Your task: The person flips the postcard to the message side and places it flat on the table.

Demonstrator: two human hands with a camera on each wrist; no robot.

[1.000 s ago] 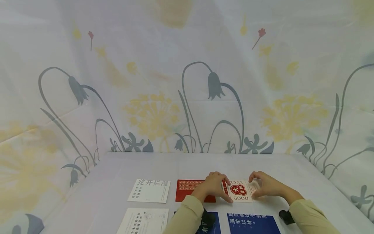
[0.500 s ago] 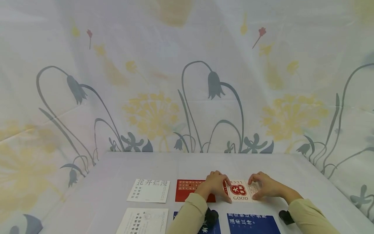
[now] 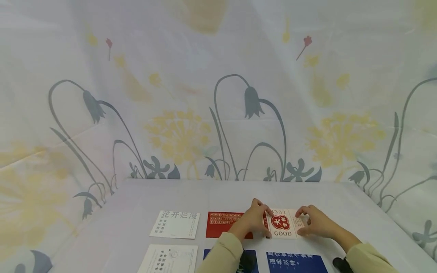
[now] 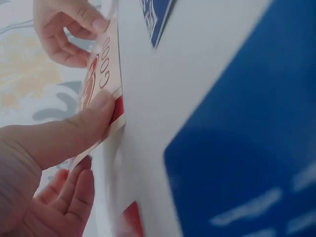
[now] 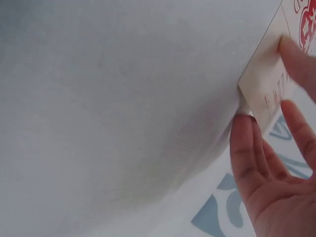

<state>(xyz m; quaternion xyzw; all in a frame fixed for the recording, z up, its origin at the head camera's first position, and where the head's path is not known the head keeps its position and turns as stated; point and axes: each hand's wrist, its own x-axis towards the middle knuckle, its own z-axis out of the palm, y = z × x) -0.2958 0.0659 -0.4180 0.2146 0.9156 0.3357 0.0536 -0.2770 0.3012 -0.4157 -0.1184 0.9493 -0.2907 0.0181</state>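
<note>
A cream card (image 3: 282, 228) with a red emblem and the words GOOD and LUCK lies across from one hand to the other at the right of the table. My left hand (image 3: 253, 220) pinches its red-striped left end, thumb on top and fingertips under the edge in the left wrist view. At the opposite end, my right hand (image 3: 318, 223) holds the card, its thumb over the face and other fingers at and below the edge in the right wrist view. A red card (image 3: 218, 227) with small squares lies left of it, partly hidden behind my left hand.
Two white cards with grey lettering, one farther (image 3: 175, 225) and one nearer (image 3: 168, 259), lie at the left. Nearer me are a blue card (image 3: 293, 263) and another blue card (image 3: 252, 256), partly covered by my left sleeve. A flowered cloth (image 3: 184, 144) hangs behind the table.
The fingers of both hands have closed in on the cream card's ends, and its far edge sits slightly higher in view. The right hand has shifted a little rightward; the other cards stay put.
</note>
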